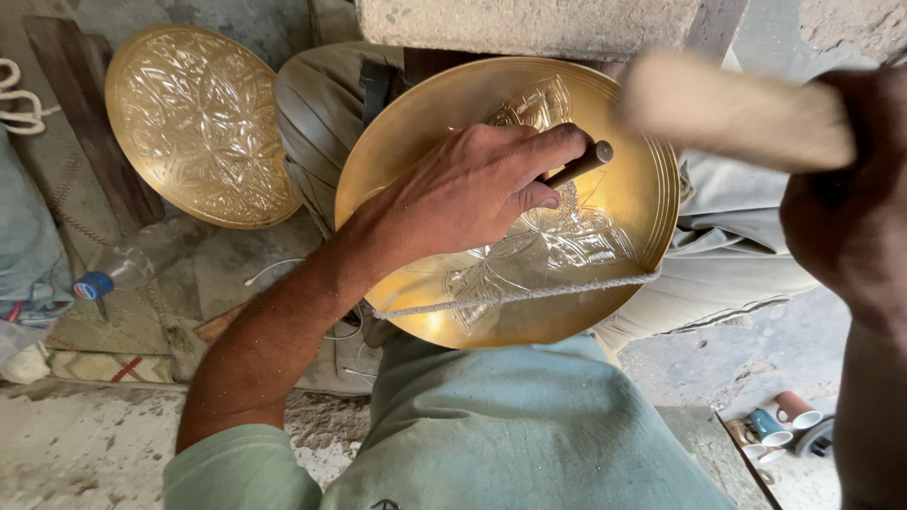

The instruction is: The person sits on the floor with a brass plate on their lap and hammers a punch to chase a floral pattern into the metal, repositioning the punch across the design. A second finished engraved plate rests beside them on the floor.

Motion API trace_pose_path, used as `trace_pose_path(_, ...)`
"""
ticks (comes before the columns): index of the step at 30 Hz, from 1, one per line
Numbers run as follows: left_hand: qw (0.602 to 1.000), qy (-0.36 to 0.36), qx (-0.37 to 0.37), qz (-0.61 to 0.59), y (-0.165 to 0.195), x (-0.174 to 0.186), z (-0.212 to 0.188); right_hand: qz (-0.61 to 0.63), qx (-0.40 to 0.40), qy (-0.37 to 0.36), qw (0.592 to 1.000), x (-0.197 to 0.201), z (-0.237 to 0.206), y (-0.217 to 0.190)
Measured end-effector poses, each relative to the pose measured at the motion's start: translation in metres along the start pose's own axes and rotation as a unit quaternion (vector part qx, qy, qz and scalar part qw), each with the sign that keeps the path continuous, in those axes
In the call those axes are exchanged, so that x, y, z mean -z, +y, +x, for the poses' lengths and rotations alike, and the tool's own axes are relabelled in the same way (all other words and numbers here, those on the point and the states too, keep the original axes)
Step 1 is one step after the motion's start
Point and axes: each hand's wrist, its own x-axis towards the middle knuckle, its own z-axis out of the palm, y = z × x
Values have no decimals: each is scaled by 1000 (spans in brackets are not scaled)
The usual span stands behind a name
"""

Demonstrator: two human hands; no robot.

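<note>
Nearest the camera, the person's lap in a pale green shirt supports the lower rim of a round brass tray, which tilts up and away across the knees; a pale cord runs taut across its lower part and seems to help pin it in place. The left hand lies on the middle of the tray, fingers curled closed around a dark metal punch whose blunt upper end pokes out past the thumb, its tip hidden under the hand against the chased flower pattern. To do this well, the heel of that hand should bear on the brass so the punch cannot skate, and the tool should stand steeply enough that each blow goes straight down the shank. The right hand, raised at the right edge, is closed around a pale wooden mallet, blurred with motion above the tray; short, even strokes would likely keep the line depth regular. Farther off, on the left, a second brass tray, fully patterned, leans on the ground near a plastic bottle
</note>
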Motion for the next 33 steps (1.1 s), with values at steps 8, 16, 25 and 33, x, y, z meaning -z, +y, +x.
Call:
trace_pose_path(8, 1000, -5, -2, 1, 1, 3, 3, -20, 5, 0, 1000, 1, 3, -1)
trace_pose_path(16, 1000, -18, 6, -15, 9, 9, 6, -24, 0, 15, 1000, 5, 0, 2)
trace_pose_path(25, 999, -37, 27, 22, 14, 10, 10, -24, -14, 23, 999, 6, -10, 2)
trace_pose_path(33, 998, -36, 0, 43, 13, 11, 13, 86, -59, 27, 994, -2, -18, 11)
